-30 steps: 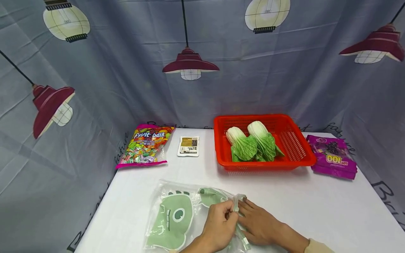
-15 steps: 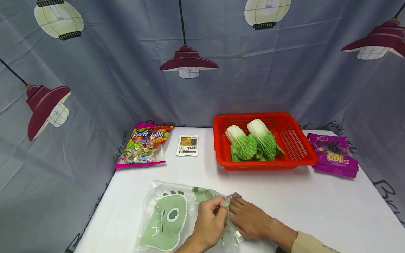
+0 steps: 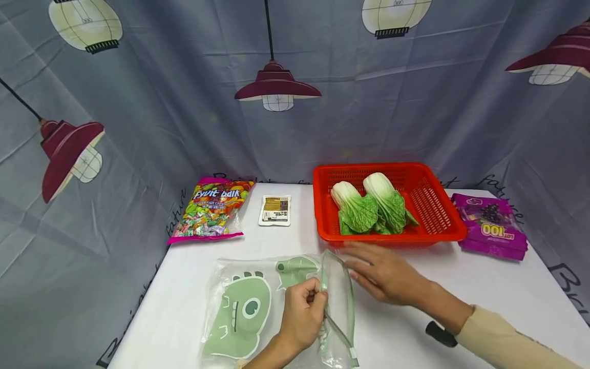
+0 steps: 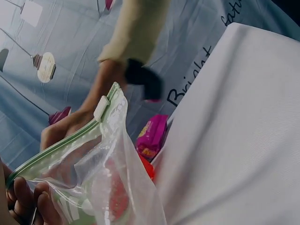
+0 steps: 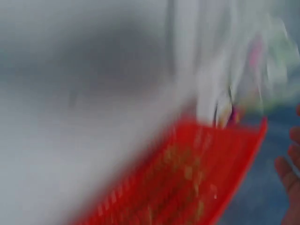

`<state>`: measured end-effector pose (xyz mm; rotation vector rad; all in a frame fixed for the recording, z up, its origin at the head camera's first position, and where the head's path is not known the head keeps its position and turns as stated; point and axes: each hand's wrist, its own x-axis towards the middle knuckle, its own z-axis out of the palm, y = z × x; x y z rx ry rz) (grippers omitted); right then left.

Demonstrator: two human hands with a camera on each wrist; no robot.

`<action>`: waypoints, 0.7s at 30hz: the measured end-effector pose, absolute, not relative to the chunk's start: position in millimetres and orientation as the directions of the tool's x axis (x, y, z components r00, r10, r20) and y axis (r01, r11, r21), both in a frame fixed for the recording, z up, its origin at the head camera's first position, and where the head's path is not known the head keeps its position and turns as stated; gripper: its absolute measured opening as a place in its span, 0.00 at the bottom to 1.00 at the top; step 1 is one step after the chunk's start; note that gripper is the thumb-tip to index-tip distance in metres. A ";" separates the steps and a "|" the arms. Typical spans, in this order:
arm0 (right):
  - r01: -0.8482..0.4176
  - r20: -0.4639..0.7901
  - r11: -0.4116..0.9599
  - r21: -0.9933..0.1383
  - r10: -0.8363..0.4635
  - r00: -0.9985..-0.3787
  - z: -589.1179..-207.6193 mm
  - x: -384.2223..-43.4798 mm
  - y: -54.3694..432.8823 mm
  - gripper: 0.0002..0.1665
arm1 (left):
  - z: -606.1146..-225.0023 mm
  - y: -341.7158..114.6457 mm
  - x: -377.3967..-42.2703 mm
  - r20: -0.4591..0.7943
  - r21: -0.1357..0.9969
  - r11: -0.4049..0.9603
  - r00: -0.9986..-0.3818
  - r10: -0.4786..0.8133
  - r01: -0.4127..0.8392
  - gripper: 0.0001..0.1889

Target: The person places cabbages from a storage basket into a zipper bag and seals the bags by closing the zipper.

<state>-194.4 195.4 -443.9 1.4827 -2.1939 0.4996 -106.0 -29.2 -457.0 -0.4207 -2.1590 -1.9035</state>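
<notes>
"Well, from the head?"
"A zip bag [image 3: 246, 312] is pinched in a narrow grip by the left hand [image 3: 301, 313]; it is laid on the bench [image 3: 281, 243]; the right hand [image 3: 387, 271], grip wide, is held near the green zip [image 3: 352, 315]."
"Left wrist?"
"A white slider [image 4: 101, 108] is shown on the zip."
"Right wrist?"
"The red basket [image 5: 236, 159] is blurred."

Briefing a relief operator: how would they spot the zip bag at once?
On the white table, look at the near side, in front of the red basket. There is the clear zip bag, held at its green-edged mouth by the left hand. Unlike the candy bag and purple pack behind it, it bears a green one-eyed creature.
</notes>
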 end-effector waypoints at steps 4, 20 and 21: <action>-0.816 0.528 0.573 -0.072 -0.672 -0.519 -424.7 -239.8 218.7 0.22 | -459.0 -28.2 -105.7 0.339 0.933 0.108 -0.939 0.063 0.345 0.17; -0.101 -0.376 0.952 -0.288 -0.210 -0.903 -408.4 -345.0 255.7 0.59 | -461.0 -26.9 -103.8 0.301 0.945 0.105 -0.949 0.092 0.310 0.17; -0.081 -0.409 0.949 -0.303 -0.207 -0.889 -409.5 -345.3 256.2 0.60 | -461.0 -26.9 -103.8 0.301 0.945 0.105 -0.949 0.095 0.310 0.17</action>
